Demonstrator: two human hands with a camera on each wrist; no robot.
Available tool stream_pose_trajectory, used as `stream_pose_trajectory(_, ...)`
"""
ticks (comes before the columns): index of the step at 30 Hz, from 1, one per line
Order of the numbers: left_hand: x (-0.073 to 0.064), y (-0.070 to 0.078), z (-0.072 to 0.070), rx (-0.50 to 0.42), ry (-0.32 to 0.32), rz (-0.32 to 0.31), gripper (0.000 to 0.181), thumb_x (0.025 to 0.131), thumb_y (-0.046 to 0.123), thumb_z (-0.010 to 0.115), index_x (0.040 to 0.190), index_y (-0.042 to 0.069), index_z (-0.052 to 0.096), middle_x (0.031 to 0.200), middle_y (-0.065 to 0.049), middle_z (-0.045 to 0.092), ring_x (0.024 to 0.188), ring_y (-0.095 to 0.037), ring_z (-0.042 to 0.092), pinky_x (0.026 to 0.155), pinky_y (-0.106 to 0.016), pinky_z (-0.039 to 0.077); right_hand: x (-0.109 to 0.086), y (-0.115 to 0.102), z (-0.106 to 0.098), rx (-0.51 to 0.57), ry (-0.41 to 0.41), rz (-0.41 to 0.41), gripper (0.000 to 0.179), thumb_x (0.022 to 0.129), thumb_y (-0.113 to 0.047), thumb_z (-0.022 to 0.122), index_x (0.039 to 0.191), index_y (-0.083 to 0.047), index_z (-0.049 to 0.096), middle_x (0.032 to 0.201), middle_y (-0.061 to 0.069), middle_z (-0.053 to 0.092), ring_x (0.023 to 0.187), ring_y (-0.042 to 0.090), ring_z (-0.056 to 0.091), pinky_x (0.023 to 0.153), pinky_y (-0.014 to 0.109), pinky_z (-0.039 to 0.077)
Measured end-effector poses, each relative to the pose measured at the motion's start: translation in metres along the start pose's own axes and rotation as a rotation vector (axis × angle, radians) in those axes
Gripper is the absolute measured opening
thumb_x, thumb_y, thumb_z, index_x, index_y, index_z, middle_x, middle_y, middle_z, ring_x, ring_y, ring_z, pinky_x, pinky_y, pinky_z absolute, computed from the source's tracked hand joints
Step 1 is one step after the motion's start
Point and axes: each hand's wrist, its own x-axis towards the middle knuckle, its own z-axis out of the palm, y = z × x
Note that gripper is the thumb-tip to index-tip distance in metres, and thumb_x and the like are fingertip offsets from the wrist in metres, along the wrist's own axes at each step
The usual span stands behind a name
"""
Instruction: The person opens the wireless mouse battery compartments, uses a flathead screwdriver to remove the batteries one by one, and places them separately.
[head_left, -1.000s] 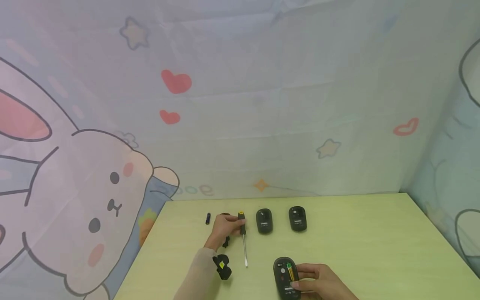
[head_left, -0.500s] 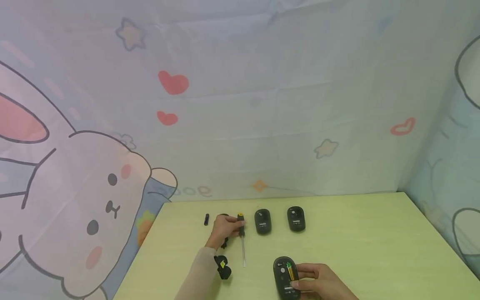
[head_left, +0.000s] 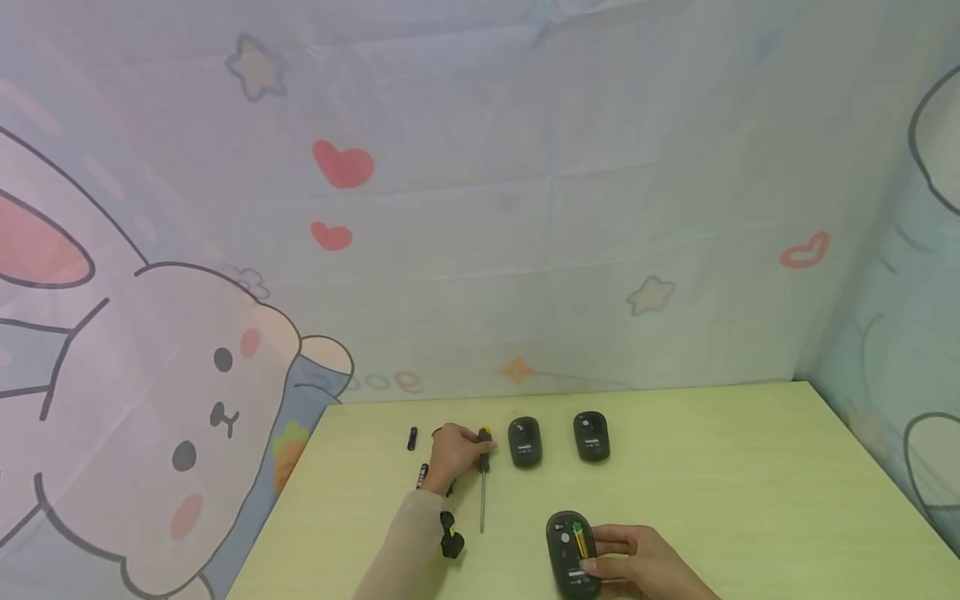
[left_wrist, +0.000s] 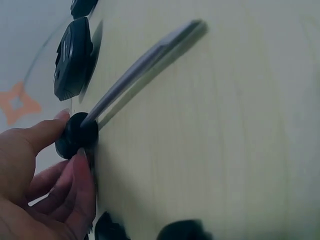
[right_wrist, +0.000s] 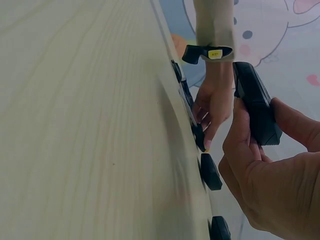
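Observation:
My left hand (head_left: 453, 450) pinches the dark handle of a screwdriver (head_left: 483, 500) between thumb and fingers. Its metal shaft points toward the near edge, and in the left wrist view the screwdriver (left_wrist: 140, 71) lies low along the tabletop with a shadow beside it. Held in my right hand (head_left: 637, 562) is a black computer mouse (head_left: 561, 560), underside up. A yellow and green battery (head_left: 581, 540) shows in its slot. The right wrist view has this mouse (right_wrist: 256, 107) from the side, gripped between thumb and fingers above the table.
Two more black mice, a left one (head_left: 525, 442) and a right one (head_left: 592, 436), lie underside up at the back. A small dark battery (head_left: 412, 438) sits at the back left. Part of a dark striped object (head_left: 422, 475) shows beside my left wrist, which wears a black camera mount (head_left: 452, 537).
My left hand has turned slightly and shifted a little right with the screwdriver, whose shaft tip has swung left. The striped object by the wrist has come into sight. My right hand stays put.

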Motion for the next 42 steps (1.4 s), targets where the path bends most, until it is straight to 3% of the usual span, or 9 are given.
stream_pose_trajectory(3,-0.007,0.009,-0.001,0.078,0.04,0.033,0.04,0.094,0.03,0.081,0.112,-0.006,0.076,0.089,-0.016,0.079,0.069,-0.018,0.071,0.059,-0.029,0.058,0.001,0.0,0.0,-0.017,0.009,0.009,0.069,0.096,-0.017,0.077,0.147,0.018,0.046,0.116,0.01,0.076,0.101,0.021,0.076,0.092,0.037,0.067)
stream_pose_trajectory(6,-0.022,0.028,-0.006,0.152,0.041,0.155,0.037,0.1,0.03,0.073,0.116,-0.003,0.075,0.099,-0.015,0.079,0.078,-0.019,0.072,0.064,-0.032,0.061,0.001,-0.001,0.0,-0.03,0.019,0.026,0.069,0.096,-0.018,0.078,0.147,0.017,0.047,0.116,0.01,0.076,0.103,0.021,0.075,0.093,0.038,0.066)
stream_pose_trajectory(12,-0.068,0.085,-0.015,0.214,-0.193,0.466,0.034,0.106,0.036,0.064,0.119,0.008,0.077,0.113,-0.006,0.076,0.099,-0.016,0.071,0.082,-0.028,0.061,0.004,-0.004,0.0,-0.035,0.04,0.023,0.072,0.095,-0.02,0.08,0.147,0.017,0.046,0.121,0.013,0.075,0.106,0.025,0.075,0.095,0.041,0.066)
stream_pose_trajectory(15,-0.089,0.104,-0.014,0.236,-0.289,0.555,0.036,0.107,0.04,0.061,0.121,0.011,0.076,0.117,-0.004,0.074,0.106,-0.014,0.071,0.087,-0.023,0.062,0.004,-0.006,-0.001,-0.034,0.046,0.025,0.075,0.094,-0.022,0.081,0.147,0.017,0.045,0.125,0.016,0.073,0.108,0.026,0.074,0.096,0.041,0.065)
stream_pose_trajectory(19,-0.111,0.118,-0.014,0.292,-0.328,0.645,0.037,0.109,0.042,0.057,0.124,0.013,0.075,0.122,-0.002,0.072,0.113,-0.016,0.07,0.094,-0.025,0.061,0.004,-0.005,-0.002,-0.032,0.024,0.029,0.077,0.094,-0.026,0.081,0.148,0.015,0.045,0.128,0.015,0.072,0.11,0.025,0.073,0.098,0.041,0.065)
stream_pose_trajectory(24,-0.128,0.124,-0.016,0.393,-0.34,0.767,0.039,0.11,0.043,0.054,0.131,0.016,0.073,0.13,0.001,0.07,0.121,-0.014,0.068,0.102,-0.027,0.059,0.005,-0.004,0.0,-0.019,0.002,0.005,0.072,0.096,-0.023,0.079,0.147,0.016,0.046,0.123,0.013,0.074,0.108,0.024,0.074,0.097,0.04,0.065)
stream_pose_trajectory(33,-0.145,0.112,-0.011,0.592,-0.316,0.977,0.036,0.107,0.034,0.062,0.139,0.017,0.069,0.145,-0.001,0.067,0.133,-0.013,0.065,0.108,-0.023,0.057,0.004,-0.006,0.002,-0.013,0.002,-0.017,0.067,0.095,-0.021,0.079,0.146,0.014,0.05,0.121,0.012,0.076,0.105,0.021,0.076,0.093,0.038,0.066)
stream_pose_trajectory(38,-0.149,0.107,-0.007,0.62,-0.273,1.069,0.033,0.106,0.027,0.064,0.136,0.013,0.071,0.143,0.0,0.069,0.134,-0.011,0.065,0.108,-0.019,0.055,0.003,-0.006,0.001,-0.007,-0.001,-0.034,0.065,0.096,-0.019,0.077,0.146,0.014,0.05,0.122,0.012,0.076,0.105,0.02,0.076,0.093,0.038,0.066)
stream_pose_trajectory(42,-0.15,0.104,-0.005,0.587,-0.271,1.075,0.031,0.107,0.025,0.063,0.133,0.011,0.072,0.14,0.001,0.07,0.133,-0.012,0.066,0.108,-0.017,0.054,0.003,-0.006,0.0,-0.002,-0.009,-0.043,0.065,0.097,-0.018,0.076,0.147,0.014,0.049,0.12,0.012,0.075,0.107,0.021,0.076,0.094,0.038,0.066)
